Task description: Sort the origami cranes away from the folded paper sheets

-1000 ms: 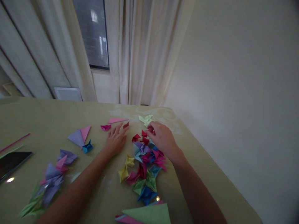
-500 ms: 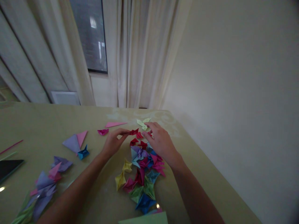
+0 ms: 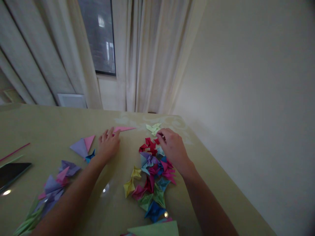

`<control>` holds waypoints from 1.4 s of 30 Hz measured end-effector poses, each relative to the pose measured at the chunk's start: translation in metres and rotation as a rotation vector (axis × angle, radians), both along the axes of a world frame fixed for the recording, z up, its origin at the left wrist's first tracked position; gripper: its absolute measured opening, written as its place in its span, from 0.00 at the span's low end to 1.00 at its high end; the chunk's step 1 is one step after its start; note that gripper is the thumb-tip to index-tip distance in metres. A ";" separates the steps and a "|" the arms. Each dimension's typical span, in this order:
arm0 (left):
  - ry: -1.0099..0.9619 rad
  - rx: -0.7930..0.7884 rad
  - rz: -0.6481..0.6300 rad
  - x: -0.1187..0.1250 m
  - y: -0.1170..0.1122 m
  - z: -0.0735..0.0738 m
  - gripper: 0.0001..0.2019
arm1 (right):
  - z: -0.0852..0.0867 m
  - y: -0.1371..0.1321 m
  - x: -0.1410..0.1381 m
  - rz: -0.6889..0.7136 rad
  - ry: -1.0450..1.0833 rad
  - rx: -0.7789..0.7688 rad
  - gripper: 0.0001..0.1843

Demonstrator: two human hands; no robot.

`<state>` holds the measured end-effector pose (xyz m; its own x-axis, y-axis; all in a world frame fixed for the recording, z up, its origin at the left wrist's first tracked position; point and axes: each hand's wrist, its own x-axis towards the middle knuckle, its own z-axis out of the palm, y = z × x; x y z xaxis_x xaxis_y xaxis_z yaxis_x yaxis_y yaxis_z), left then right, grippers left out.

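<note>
My left hand (image 3: pixel 108 146) lies low on the table with its fingers stretched out, the fingertips next to a flat pink paper triangle (image 3: pixel 123 128). Whether it covers anything I cannot tell. My right hand (image 3: pixel 172 148) is curled, and its fingertips pinch a small red folded paper piece (image 3: pixel 157 141) at the far end of a cluster of red pieces (image 3: pixel 147 146). Just beyond that hand lie pale green folded pieces (image 3: pixel 153 127). Below it spreads a pile of several coloured folded paper pieces (image 3: pixel 152 178).
Purple and pink paper triangles (image 3: pixel 81 146) and a small blue folded piece (image 3: pixel 91 156) lie left of my left hand. A heap of purple, pink and green folds (image 3: pixel 52 188), a dark phone (image 3: pixel 12 172) and a pink strip (image 3: pixel 14 151) sit at the left. A green sheet (image 3: pixel 157 229) is at the bottom edge.
My left hand let go of the red piece it pinched and moved left to the spot by the pink triangle, where a magenta piece lay. My right hand stayed at the red pieces.
</note>
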<state>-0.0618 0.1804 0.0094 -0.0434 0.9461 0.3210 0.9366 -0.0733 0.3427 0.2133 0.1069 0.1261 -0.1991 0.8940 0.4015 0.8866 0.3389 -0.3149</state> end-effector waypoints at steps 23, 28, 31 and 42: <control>-0.536 0.068 -0.654 0.065 -0.063 0.108 0.08 | 0.011 -0.016 -0.005 0.245 0.191 0.087 0.03; 0.146 0.089 -0.235 0.012 -0.078 0.057 0.17 | 0.014 -0.015 0.003 0.031 0.097 0.165 0.05; 0.405 -0.062 -0.004 -0.032 -0.102 0.016 0.19 | 0.014 -0.015 0.002 0.033 0.095 0.167 0.05; -0.002 0.004 -0.324 -0.042 -0.125 -0.023 0.16 | -0.002 -0.033 -0.033 0.359 0.004 -0.034 0.06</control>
<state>-0.1041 0.0557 -0.0138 0.2593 0.9096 0.3245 0.8636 -0.3688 0.3437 0.1802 0.0743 0.1242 -0.5013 0.7802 0.3741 0.7119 0.6177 -0.3343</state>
